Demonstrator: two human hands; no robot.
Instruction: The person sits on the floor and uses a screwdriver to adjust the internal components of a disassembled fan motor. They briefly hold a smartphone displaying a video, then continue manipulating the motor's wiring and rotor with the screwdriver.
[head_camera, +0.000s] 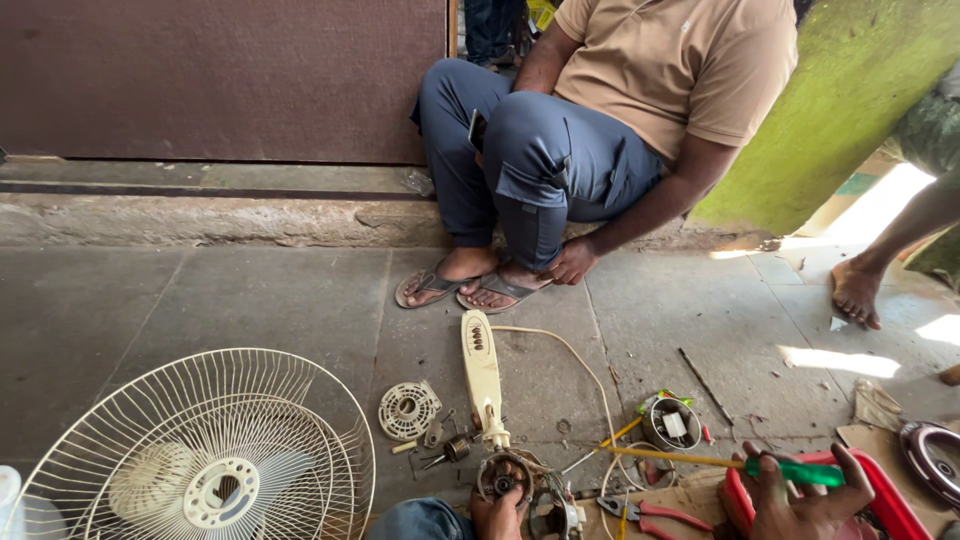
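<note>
Fan motor (503, 476) is sitting on the floor, left hand (497, 512) gripping it underneath; right hand (800, 497) is pinching a green-handled screwdriver (700, 460). That long shaft's probably slipping onto the windings.

A wire fan guard (215, 455) lies on the stone floor (250, 300) to my left. A round vented cover (409, 410) sits beside a cream fan stand (481, 370). Opposite me a person (600, 130) crouches in sandals (465, 290). Red-handled pliers (650, 513) lie near a red tray (885, 490).
</note>
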